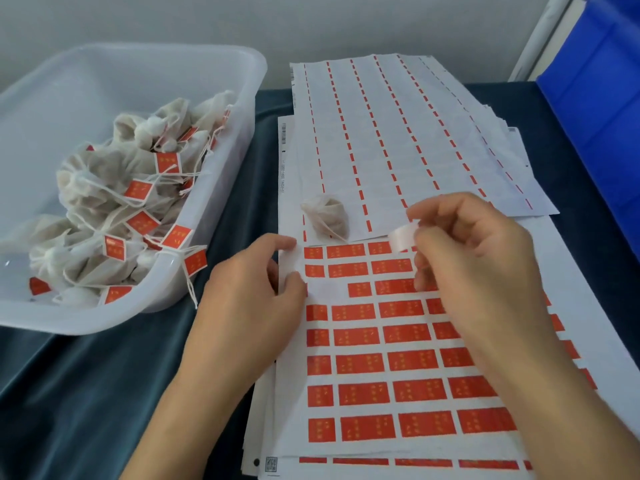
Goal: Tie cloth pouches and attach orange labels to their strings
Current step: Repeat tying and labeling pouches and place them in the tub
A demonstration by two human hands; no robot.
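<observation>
Fingertips (420,239) of the right hand (481,268) pinch a peeled label (403,237) by one end; its pale back faces the camera, so its orange face cannot be seen. The other fingers of that hand curl loosely above the label sheet (363,368) and cover part of its upper rows. The left hand (249,299) lies at the sheet's left edge, thumb and forefinger bent and pressing the white margin; whether they pinch the paper or only hold it flat is hard to tell.

One cloth pouch (327,218) lies by itself just beyond the hands, on the near edge of a used sheet (391,133), its string (332,232) trailing toward the orange rows. The string's end is too thin and blurred to follow.

On the label sheet one row has a bare white gap at its left. The sheet's near and right edges run out of view, and more sheets lie beneath it, only their edges showing. The print on the labels is too blurred to read.

At left a translucent plastic tub (221,209) holds a heap of finished pouches (114,209) with orange tags on their strings; one tag hangs over the rim. The tub's left side is cut off. A blue bin (595,98) stands at far right, mostly out of frame. Everything rests on a dark cloth (104,393).
</observation>
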